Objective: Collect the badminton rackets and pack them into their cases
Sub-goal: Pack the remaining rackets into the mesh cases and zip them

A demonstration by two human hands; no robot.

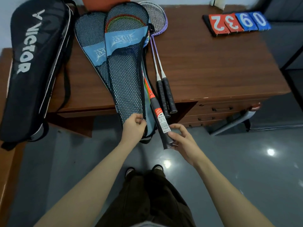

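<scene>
Brown wooden worktop (213, 66) (drawers lower right) above glossy grey floor (246, 169). Left hand (133, 126) pinches mesh case (126, 82) edge; right hand (182, 140) grips racket handle (161, 126).

We stand on a glossy grey floor (246, 177) that throws back bright spots of ceiling light at four o'clock. Ahead of us, at twelve o'clock, a dark wooden desk (213, 63) has drawers (221, 109) under its near edge. At nine o'clock runs a lighter wooden surface (6, 161). A pale wall (188, 0) closes the far side.
</scene>
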